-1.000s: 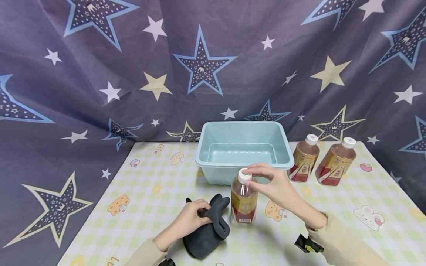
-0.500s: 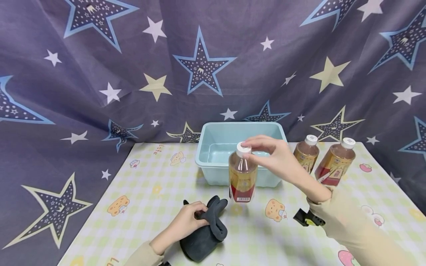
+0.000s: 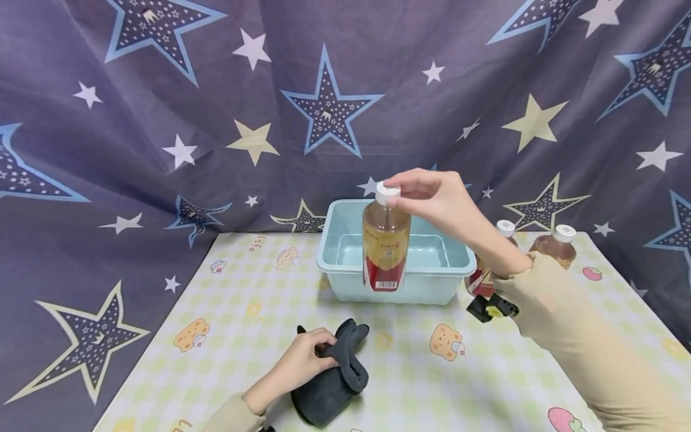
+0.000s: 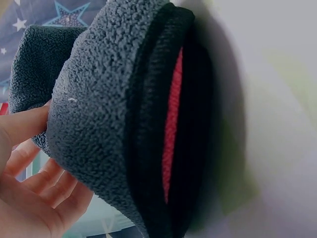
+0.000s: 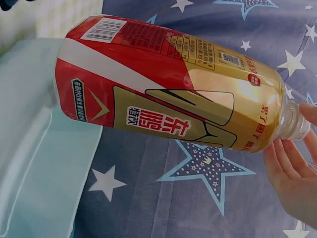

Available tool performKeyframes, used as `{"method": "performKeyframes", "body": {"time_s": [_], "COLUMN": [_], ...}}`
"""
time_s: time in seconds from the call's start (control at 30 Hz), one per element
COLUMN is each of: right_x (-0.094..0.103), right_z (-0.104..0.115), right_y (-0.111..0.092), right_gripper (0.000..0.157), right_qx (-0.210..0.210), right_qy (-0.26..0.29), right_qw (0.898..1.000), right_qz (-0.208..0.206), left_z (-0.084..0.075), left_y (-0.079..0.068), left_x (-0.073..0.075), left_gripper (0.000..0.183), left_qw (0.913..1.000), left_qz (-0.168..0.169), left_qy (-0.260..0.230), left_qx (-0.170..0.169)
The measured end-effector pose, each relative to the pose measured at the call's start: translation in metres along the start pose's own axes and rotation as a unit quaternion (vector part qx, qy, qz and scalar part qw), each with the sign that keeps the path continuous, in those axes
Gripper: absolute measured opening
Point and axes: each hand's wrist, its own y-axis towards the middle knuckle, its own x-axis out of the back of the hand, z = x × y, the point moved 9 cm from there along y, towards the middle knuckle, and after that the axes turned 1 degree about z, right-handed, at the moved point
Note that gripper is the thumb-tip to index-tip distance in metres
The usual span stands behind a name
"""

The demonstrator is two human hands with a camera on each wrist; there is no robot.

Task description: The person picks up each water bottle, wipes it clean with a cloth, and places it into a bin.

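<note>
My right hand (image 3: 439, 198) pinches the white cap of a drink bottle (image 3: 385, 246) with a gold and red label. Upright, the bottle hangs in the air at the front of a light blue plastic basin (image 3: 351, 279) and covers part of its front rim. In the right wrist view, the whole label of the bottle (image 5: 163, 89) shows beside the basin. At the front of the table, my left hand (image 3: 305, 360) grips a folded dark grey fleece item (image 3: 332, 384). The left wrist view shows a red lining inside this fleece item (image 4: 99, 99); its exact kind is unclear.
Two similar bottles stand right of the basin, one bottle (image 3: 477, 282) and another bottle (image 3: 556, 247), both partly hidden by my right arm. A checked tablecloth (image 3: 237, 336) covers the table. Behind it hangs a star-patterned curtain (image 3: 432, 120).
My right hand has lifted the bottle off the table, up and away from me toward the basin. My left hand still grips the fleece item, nearly in place.
</note>
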Motion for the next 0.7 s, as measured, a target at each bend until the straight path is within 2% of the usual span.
{"method": "performKeyframes", "body": {"time_s": [0.13, 0.33, 0.7], "right_x": [0.004, 0.005, -0.006], "right_z": [0.001, -0.004, -0.035], "right_y": [0.016, 0.037, 0.063], "right_gripper": [0.031, 0.031, 0.034], "right_qx": [-0.005, -0.021, -0.068], "right_qy": [-0.017, -0.008, 0.008], "right_qw": [1.000, 1.000, 0.998], "right_qz": [-0.009, -0.010, 0.001], "left_z": [0.000, -0.001, 0.004], "left_y": [-0.001, -0.001, 0.001], "left_x": [0.000, 0.000, -0.002], "left_gripper": [0.013, 0.013, 0.015], "left_qw": [1.0000, 1.0000, 0.9998], "left_qz": [0.002, 0.003, 0.008], "left_qy": [-0.004, -0.005, -0.002], "left_qx": [0.000, 0.003, 0.015]}}
